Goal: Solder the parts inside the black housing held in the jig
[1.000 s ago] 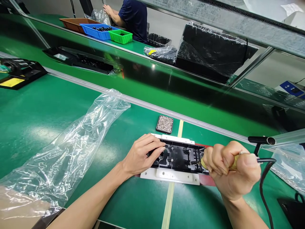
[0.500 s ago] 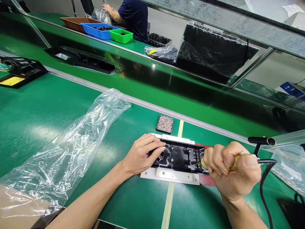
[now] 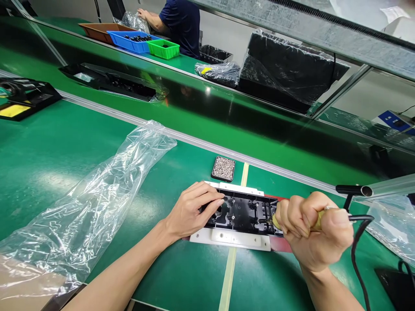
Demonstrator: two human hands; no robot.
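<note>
A long black plastic housing [image 3: 243,216] with small metal-topped posts lies in a fixture with white side rails [image 3: 231,239]. My left hand [image 3: 194,206] bends over the housing's left end, thumb and fingers close together, holding it there. In a fist at the right end, my right hand [image 3: 314,231] grips a soldering iron [image 3: 276,221] by its yellowish handle. Its metal tip points left, low over the housing; whether it touches a post I cannot tell. A black cable [image 3: 355,255] trails from the handle. Behind the fixture sits a small square tray [image 3: 223,168] full of tiny metal pieces.
Clear plastic bagging [image 3: 106,190] lies on the left of the green bench. At far left stands an iron stand with a yellow sponge [image 3: 14,110]. Beyond the metal rail are a wrapped black part [image 3: 110,84], coloured bins [image 3: 129,42] and a co-worker [image 3: 181,28].
</note>
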